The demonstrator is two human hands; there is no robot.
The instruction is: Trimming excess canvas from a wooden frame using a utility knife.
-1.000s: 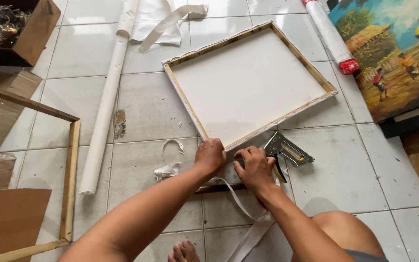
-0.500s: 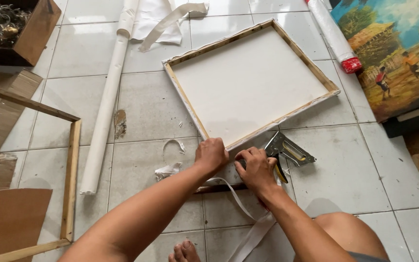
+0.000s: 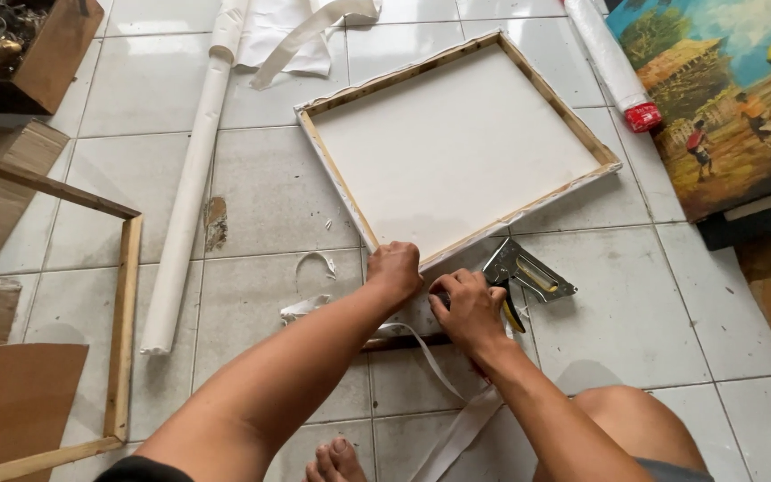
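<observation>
Barely anything has moved since half a second ago: both hands stay at the near corner of the canvas frame, staple gun in the same spot.

Left hand sits on the frame's near corner, fingers curled together and pressing the canvas edge down onto the wood. Right hand is just beside it, fingers bent and pinched on something dark at the frame's lower edge; can't tell what it is. Staple gun lies on the tile touching the right hand's far side, just off the frame's bottom rail.

Frame lies flat, back up, tilted on the floor. Open tile to the right of the gun and left of the frame. Left boundary: rolled canvas, then an empty wooden frame. Right boundary: a painting and a second roll. White strip runs under the right forearm.
</observation>
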